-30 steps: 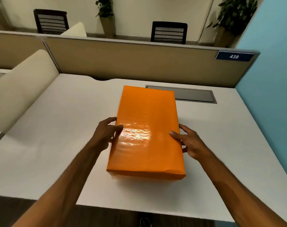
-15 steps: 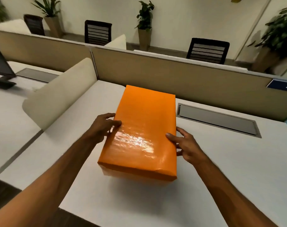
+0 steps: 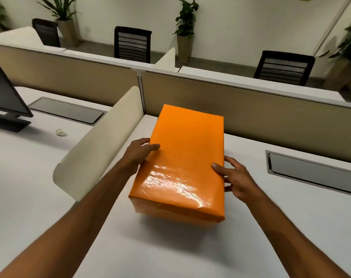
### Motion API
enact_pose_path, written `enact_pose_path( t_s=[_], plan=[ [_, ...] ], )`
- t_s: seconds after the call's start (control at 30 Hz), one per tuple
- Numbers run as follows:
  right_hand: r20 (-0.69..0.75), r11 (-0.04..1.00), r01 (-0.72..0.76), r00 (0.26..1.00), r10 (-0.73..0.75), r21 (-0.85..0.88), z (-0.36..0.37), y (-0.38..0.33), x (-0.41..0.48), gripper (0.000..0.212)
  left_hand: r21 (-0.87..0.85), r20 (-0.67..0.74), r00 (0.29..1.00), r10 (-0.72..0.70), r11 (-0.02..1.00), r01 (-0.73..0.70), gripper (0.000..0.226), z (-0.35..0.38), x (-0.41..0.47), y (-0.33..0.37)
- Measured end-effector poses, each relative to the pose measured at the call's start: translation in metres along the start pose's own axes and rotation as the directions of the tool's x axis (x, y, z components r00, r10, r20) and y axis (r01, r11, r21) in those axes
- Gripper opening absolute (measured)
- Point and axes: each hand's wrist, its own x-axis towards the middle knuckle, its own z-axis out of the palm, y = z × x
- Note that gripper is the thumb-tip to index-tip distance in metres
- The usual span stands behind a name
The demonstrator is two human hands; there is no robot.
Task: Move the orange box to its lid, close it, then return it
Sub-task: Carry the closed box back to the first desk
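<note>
A glossy orange box [image 3: 182,163] with its lid on hangs just above the white desk [image 3: 170,247], its near end raised and a shadow beneath it. My left hand [image 3: 137,152] grips its left long side, thumb on the lid's edge. On the opposite long side my right hand [image 3: 236,178] presses in, fingers spread along the wall. The box's underside is hidden.
A cream curved divider [image 3: 102,137] stands close on the left of the box. Behind it runs a tan partition [image 3: 251,109]. A grey cable flap [image 3: 315,173] lies at right. The neighbouring desk holds a monitor [image 3: 4,97] and a crumpled paper [image 3: 60,132].
The closed box has lifted off the desk and travelled left towards the cream divider, both hands holding its sides. My view has swung left, bringing the neighbouring desk and monitor into sight.
</note>
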Motion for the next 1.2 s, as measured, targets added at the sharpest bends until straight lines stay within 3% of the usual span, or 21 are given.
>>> enact_pose_path(
  t_s=[0.37,0.8,1.1,1.2],
  plan=[
    [-0.019,0.999,-0.007,1.000,0.008,0.035,0.092,-0.034,0.102,0.072,0.070,0.031,0.999,-0.041,0.997,0.039,0.047,-0.070,0.121,0.010],
    [-0.027,0.999,0.028,0.999,-0.028,-0.036,0.124,-0.041,0.148,0.075,0.149,0.028,0.998,-0.052,0.988,0.047,0.062,-0.091,0.172,0.008],
    [-0.034,0.984,-0.006,0.999,0.000,-0.178,0.129,-0.049,0.143,0.078,0.437,0.060,0.997,-0.050,0.899,0.019,0.061,-0.087,0.169,0.019],
    [-0.066,0.937,0.053,0.995,-0.081,-0.344,0.127,-0.055,0.136,0.078,0.549,-0.003,1.000,0.008,0.836,-0.005,0.063,-0.084,0.158,0.023]
  ],
)
